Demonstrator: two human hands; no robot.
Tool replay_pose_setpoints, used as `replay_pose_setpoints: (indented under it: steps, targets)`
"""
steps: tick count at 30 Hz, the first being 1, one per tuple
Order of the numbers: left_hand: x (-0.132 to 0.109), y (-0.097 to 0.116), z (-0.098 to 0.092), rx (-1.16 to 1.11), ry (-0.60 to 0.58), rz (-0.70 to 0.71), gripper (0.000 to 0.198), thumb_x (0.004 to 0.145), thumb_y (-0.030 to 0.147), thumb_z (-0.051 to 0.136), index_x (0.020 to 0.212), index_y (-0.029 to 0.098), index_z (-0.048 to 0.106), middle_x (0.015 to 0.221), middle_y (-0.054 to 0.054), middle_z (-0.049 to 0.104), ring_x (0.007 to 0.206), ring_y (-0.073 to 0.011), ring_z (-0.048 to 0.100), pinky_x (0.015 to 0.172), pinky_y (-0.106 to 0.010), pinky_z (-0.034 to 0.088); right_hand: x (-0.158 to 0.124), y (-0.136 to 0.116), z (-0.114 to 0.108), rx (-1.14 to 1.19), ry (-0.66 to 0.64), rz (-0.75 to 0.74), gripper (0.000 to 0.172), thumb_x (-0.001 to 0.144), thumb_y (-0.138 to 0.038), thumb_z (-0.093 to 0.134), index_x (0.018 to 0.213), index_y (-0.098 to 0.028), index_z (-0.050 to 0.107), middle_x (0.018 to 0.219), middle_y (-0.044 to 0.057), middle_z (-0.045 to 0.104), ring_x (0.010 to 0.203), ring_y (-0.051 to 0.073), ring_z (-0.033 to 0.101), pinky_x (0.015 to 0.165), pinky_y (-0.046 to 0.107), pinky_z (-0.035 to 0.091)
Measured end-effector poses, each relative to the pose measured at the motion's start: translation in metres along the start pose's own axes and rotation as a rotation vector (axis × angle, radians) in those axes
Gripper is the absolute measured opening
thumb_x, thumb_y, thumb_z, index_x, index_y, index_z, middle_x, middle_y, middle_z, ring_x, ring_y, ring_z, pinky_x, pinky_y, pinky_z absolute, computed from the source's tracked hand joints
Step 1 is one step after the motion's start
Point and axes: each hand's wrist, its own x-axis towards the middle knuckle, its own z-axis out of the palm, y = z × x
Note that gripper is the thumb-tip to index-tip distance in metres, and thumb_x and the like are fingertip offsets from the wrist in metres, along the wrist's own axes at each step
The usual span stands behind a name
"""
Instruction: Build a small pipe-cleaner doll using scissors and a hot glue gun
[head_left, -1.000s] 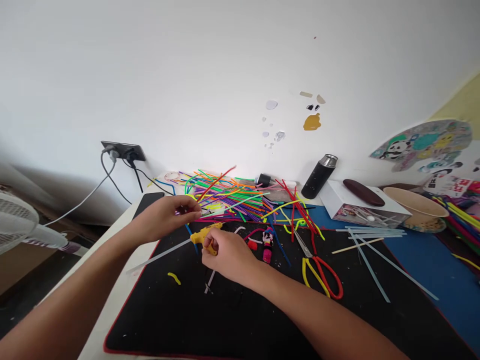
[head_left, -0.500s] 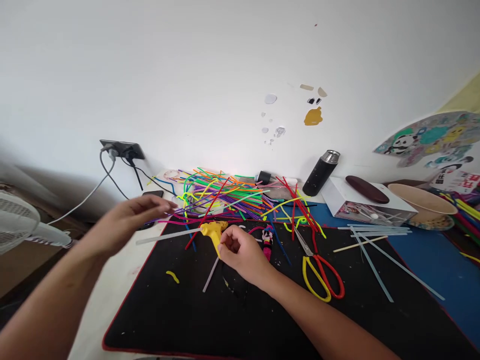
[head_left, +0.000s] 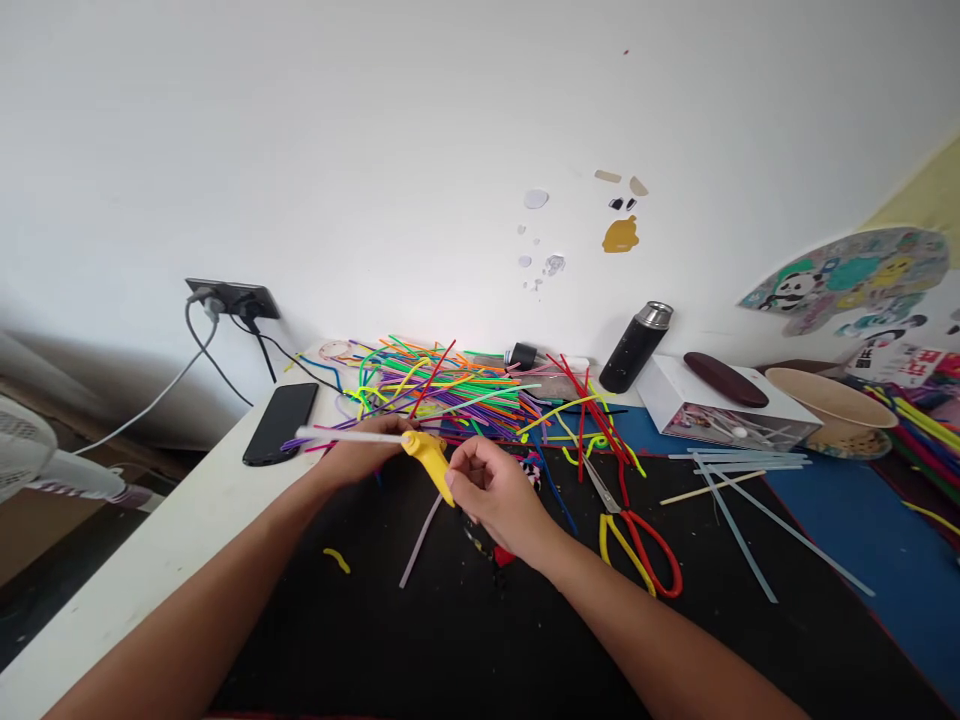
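Note:
A small yellow glue gun [head_left: 430, 460] with a long clear glue stick [head_left: 341, 436] poking out of its back hovers over the black mat [head_left: 390, 640]. My right hand [head_left: 501, 496] is closed round its handle. My left hand [head_left: 367, 452] is closed on the gun's rear where the stick enters. Behind both hands lies a heap of coloured pipe cleaners [head_left: 442, 385]. A small doll-like figure [head_left: 534, 466] peeks out just behind my right hand.
Yellow-and-red scissors [head_left: 637, 535] lie right of my hands, with loose clear glue sticks [head_left: 739, 500] further right. A black phone [head_left: 280, 421] lies at the table's left, a black flask [head_left: 636, 346], a white box [head_left: 720, 405] and a bowl [head_left: 832, 400] at the back.
My left hand swung out to the left, then came back and closed on the gun's rear by the glue stick. The right hand lifted the gun off the mat and tilted it.

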Motion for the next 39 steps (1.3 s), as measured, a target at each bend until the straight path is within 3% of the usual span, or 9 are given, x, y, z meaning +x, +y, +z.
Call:
replay_pose_setpoints:
  steps: [4,7,14,18,21,24,28,33,39]
  targets:
    - [0.000,-0.003,0.004,0.092,-0.044,0.050,0.049,0.078,0.069,0.070,0.085,0.021,0.076,0.095,-0.007,0.080,0.093,-0.0319,0.071,0.088,-0.040,0.054,0.006,-0.022,-0.013,0.143,0.043,0.031,0.034,0.077,-0.044,0.082,0.085,-0.022,0.057,0.067,-0.007,0.053,0.044,0.005,0.038,0.039,0.018,0.030]
    - [-0.002,-0.007,0.006,0.111,-0.052,0.062,0.042,0.082,0.064,0.069,0.085,0.022,0.075,0.108,-0.007,0.080,0.097,-0.0301,0.071,0.092,-0.039,0.052,0.004,-0.040,-0.028,0.245,0.076,0.066,0.034,0.075,-0.042,0.083,0.089,-0.021,0.060,0.064,-0.007,0.056,0.039,0.004,0.037,0.037,0.016,0.025]
    - [-0.001,-0.005,0.005,0.078,-0.034,0.040,0.047,0.077,0.069,0.072,0.085,0.023,0.075,0.114,-0.009,0.080,0.105,-0.0337,0.070,0.099,-0.043,0.051,-0.012,-0.053,-0.047,0.404,0.021,0.087,0.042,0.079,-0.040,0.084,0.112,-0.021,0.067,0.067,-0.001,0.070,0.038,0.004,0.038,0.040,0.016,0.026]
    - [-0.010,0.011,0.000,0.101,0.069,0.004,0.055,0.075,0.076,0.069,0.086,0.022,0.075,0.102,-0.008,0.080,0.097,-0.0326,0.070,0.091,-0.040,0.052,-0.020,-0.051,-0.047,0.438,0.021,0.084,0.046,0.079,-0.039,0.086,0.118,-0.021,0.070,0.074,0.002,0.071,0.048,0.008,0.052,0.040,0.015,0.030]
    - [-0.034,0.032,-0.001,0.070,0.177,-0.055,0.060,0.073,0.079,0.070,0.090,0.021,0.075,0.091,-0.007,0.079,0.089,-0.0300,0.069,0.081,-0.037,0.052,-0.025,-0.052,-0.048,0.463,0.033,0.078,0.047,0.077,-0.038,0.088,0.119,-0.022,0.072,0.079,0.003,0.070,0.060,0.012,0.062,0.041,0.015,0.036]
    - [-0.069,0.058,0.011,-0.147,0.089,-0.083,0.051,0.079,0.071,0.074,0.091,0.022,0.074,0.099,-0.008,0.080,0.093,-0.0291,0.071,0.082,-0.037,0.053,-0.027,-0.052,-0.050,0.455,0.015,0.079,0.051,0.081,-0.040,0.085,0.125,-0.023,0.069,0.078,0.002,0.072,0.052,0.010,0.057,0.041,0.016,0.036]
    - [-0.103,0.097,0.041,-0.491,-0.014,-0.116,0.039,0.079,0.061,0.080,0.085,0.023,0.072,0.130,-0.012,0.077,0.125,-0.0363,0.067,0.108,-0.048,0.050,-0.025,-0.044,-0.047,0.410,0.008,0.069,0.054,0.083,-0.043,0.082,0.131,-0.025,0.065,0.078,0.001,0.072,0.045,0.009,0.055,0.038,0.018,0.033]
    - [-0.107,0.123,0.068,-0.703,0.010,-0.074,0.037,0.077,0.057,0.084,0.084,0.023,0.072,0.135,-0.012,0.075,0.136,-0.0395,0.061,0.117,-0.055,0.044,-0.026,-0.026,-0.043,0.381,-0.015,0.019,0.056,0.083,-0.042,0.084,0.133,-0.026,0.066,0.082,-0.001,0.069,0.047,0.009,0.051,0.039,0.020,0.039]
    - [-0.102,0.125,0.085,-0.603,0.049,-0.015,0.033,0.084,0.055,0.079,0.090,0.023,0.073,0.144,-0.011,0.069,0.138,-0.0370,0.059,0.118,-0.051,0.044,-0.029,-0.018,-0.051,0.327,-0.047,0.004,0.052,0.087,-0.040,0.083,0.132,-0.027,0.062,0.091,0.000,0.073,0.043,0.007,0.054,0.038,0.018,0.034]
